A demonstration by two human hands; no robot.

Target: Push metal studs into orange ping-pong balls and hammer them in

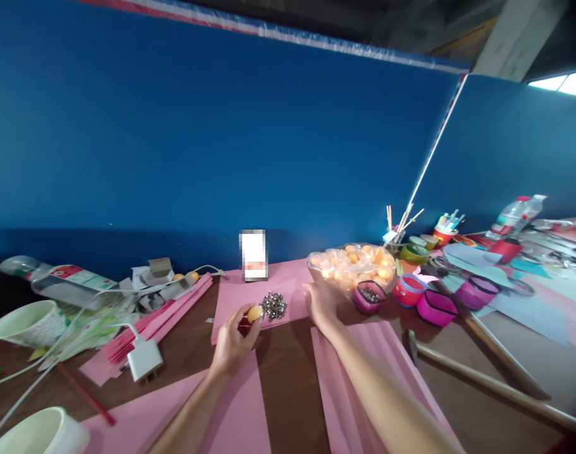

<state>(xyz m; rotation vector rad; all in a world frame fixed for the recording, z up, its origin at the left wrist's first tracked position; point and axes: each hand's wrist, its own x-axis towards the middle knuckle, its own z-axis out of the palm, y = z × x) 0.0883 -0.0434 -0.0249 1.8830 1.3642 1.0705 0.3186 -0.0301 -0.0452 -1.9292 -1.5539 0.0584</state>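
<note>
In my left hand (232, 343), thumb and fingers are closed around an orange ping-pong ball (254, 314). Just right of that ball lies a heap of small shiny metal pieces (273, 305), like little bells or beads, on a pink paper sheet (231, 291). My right hand (322, 306) reaches to the near left side of a clear plastic bag (347, 282) full of similar orange balls. Its thumb shows, but the other fingers are mostly hidden, so its grip is unclear. A purple cup (369, 297) holding small metal bits stands right of this hand.
Hammers with wooden handles (496, 381) lie at right, near purple containers (437, 308) and a red and blue cup (409, 290). A white charger plug (144, 359), cables and a plastic bottle (80, 284) clutter the left. Behind rises a blue partition (212, 139).
</note>
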